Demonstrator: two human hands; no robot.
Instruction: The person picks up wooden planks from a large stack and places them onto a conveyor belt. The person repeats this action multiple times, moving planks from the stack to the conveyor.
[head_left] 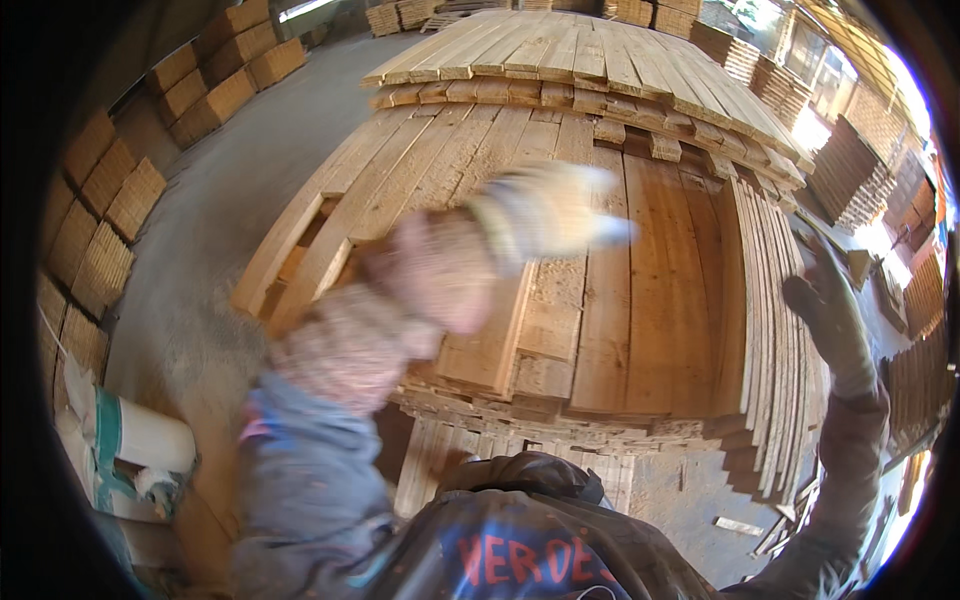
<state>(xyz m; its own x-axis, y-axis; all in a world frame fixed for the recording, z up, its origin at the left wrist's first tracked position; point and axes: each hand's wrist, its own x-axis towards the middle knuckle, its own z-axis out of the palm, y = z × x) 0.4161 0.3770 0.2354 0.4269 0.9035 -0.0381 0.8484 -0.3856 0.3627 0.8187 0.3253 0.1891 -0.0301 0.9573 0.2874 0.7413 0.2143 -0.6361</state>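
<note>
My left hand (pixel 535 215), in a pale glove with bluish fingertips, reaches across the pile of flat wooden boards (pixel 605 330). Motion smears it, but the fingers and thumb look stretched apart with nothing between them. I cannot tell whether it touches the wood. At the pile's right side, a row of boards standing on edge (pixel 765 320) leans close together. Just outside that row is my gloved right hand (pixel 835 310), thumb and fingers apart and holding nothing. Whether it touches the row is unclear. A loose board (pixel 490 350) lies near the front of the pile.
A raised layer of planks (pixel 560 45) covers the pile's far half. Stacked timber bundles (pixel 105 200) line the left, with further stacks (pixel 850 175) at the right. A white and green sack-like object (pixel 150 435) is at lower left. Wood scraps (pixel 740 525) lie on the floor.
</note>
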